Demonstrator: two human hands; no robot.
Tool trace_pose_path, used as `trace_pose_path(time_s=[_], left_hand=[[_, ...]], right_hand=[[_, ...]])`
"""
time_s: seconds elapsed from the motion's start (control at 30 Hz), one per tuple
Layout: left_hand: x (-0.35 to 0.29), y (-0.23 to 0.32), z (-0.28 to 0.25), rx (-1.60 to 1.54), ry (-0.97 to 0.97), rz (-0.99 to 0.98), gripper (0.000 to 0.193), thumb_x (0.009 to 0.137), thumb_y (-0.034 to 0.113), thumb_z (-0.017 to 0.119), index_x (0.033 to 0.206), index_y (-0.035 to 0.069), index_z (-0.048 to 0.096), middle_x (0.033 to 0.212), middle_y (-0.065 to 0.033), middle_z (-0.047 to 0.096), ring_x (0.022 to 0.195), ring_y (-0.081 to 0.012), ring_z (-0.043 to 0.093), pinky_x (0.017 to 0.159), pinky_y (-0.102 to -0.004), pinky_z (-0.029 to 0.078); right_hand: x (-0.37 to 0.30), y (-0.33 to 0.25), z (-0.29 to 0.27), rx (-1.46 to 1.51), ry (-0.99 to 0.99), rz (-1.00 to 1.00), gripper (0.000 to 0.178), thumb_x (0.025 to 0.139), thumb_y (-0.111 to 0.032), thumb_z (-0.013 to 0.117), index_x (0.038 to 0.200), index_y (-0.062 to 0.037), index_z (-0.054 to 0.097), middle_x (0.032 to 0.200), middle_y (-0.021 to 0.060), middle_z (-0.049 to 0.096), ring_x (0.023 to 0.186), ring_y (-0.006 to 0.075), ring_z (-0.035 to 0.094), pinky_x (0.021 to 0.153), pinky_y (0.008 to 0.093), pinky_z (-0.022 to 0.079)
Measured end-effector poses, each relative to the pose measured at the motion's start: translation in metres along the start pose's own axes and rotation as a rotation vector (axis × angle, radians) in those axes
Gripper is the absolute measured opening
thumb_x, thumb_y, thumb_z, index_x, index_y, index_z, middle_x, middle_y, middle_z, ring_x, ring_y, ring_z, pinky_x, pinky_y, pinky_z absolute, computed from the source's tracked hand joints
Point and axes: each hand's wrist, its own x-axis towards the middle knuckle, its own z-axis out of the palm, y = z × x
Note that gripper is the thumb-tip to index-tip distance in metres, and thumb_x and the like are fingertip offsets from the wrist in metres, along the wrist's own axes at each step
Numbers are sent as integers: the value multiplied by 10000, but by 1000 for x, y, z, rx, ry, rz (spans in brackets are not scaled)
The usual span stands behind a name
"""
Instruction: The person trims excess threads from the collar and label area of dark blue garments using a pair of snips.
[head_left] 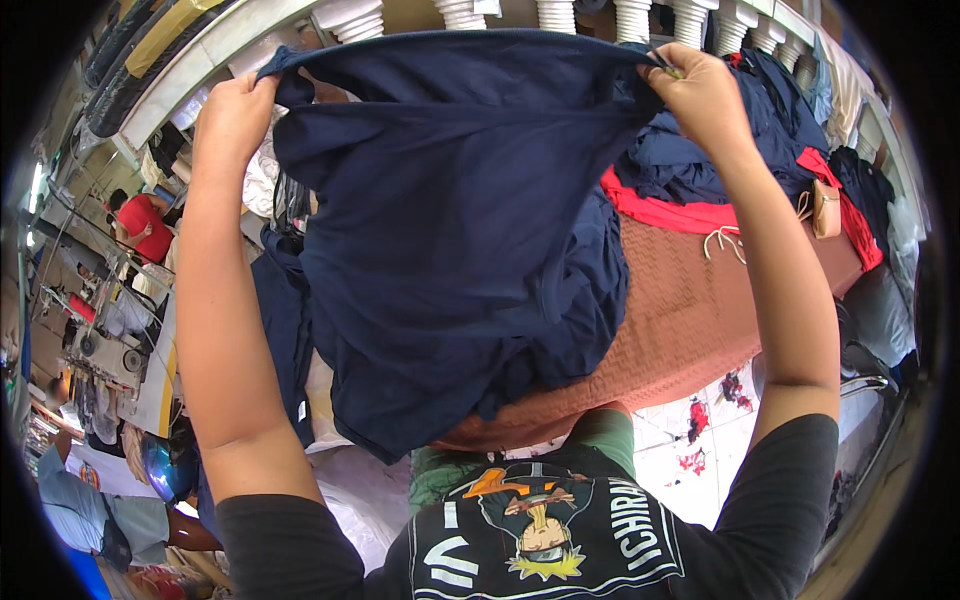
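A dark navy garment (450, 200), perhaps a shirt, is stretched wide between my two raised arms. My left hand (232, 115) pinches one end of its upper edge at the far left. The other end is gripped by my right hand (700, 95) at the far right. Something small and yellowish with a dark tip shows between the right fingers, too small to name for sure. The cloth sags in the middle and hangs down over a heap of more navy cloth (595, 290), partly hiding it.
A brown textured cover (690, 290) lies under the cloth. Navy and red garments (690, 160) are piled at right, near a small tan pouch (826, 208). White balusters (632, 20) line the back. Sewing machines (115, 355) and people stand at left; scraps litter the tiled floor (690, 480).
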Motion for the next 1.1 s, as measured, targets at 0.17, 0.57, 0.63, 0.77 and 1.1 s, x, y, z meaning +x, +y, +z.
trace_pose_path(time_s=[0.17,0.57,0.63,0.77,1.1], left_hand=[[-57,-19,10,122,266,187,375,887,358,570,990,21,694,966,-206,676,908,-370,644,809,-425,497],[-229,13,57,-217,-116,222,461,737,183,765,1148,49,605,1255,-148,545,1160,-327,521,1002,-403,392],[-227,57,66,-430,-85,309,342,751,60,710,1081,64,617,1191,-120,566,1125,-306,536,997,-391,393],[-231,99,115,-488,-276,653,485,755,-62,626,1214,86,572,1200,-108,596,1137,-297,551,996,-380,413],[-218,120,142,-940,-386,314,186,873,68,680,1055,48,715,1005,-55,727,868,-114,682,771,-222,526]], right_hand=[[-29,18,12,-92,268,-169,147,826,-135,680,962,-83,665,671,57,643,544,178,605,531,287,468],[-190,60,73,13,-61,-157,427,727,-90,776,1133,-101,642,1265,53,602,1049,285,646,877,370,523],[-189,56,66,38,-93,-175,382,737,-67,768,1101,-88,654,1197,65,638,1001,267,667,835,344,532],[-178,56,75,292,-198,-105,255,764,-25,756,1006,-54,679,952,54,705,826,149,683,723,262,520],[-151,57,70,599,-363,316,288,806,-282,796,765,-23,678,646,-59,592,635,16,498,575,196,399]])
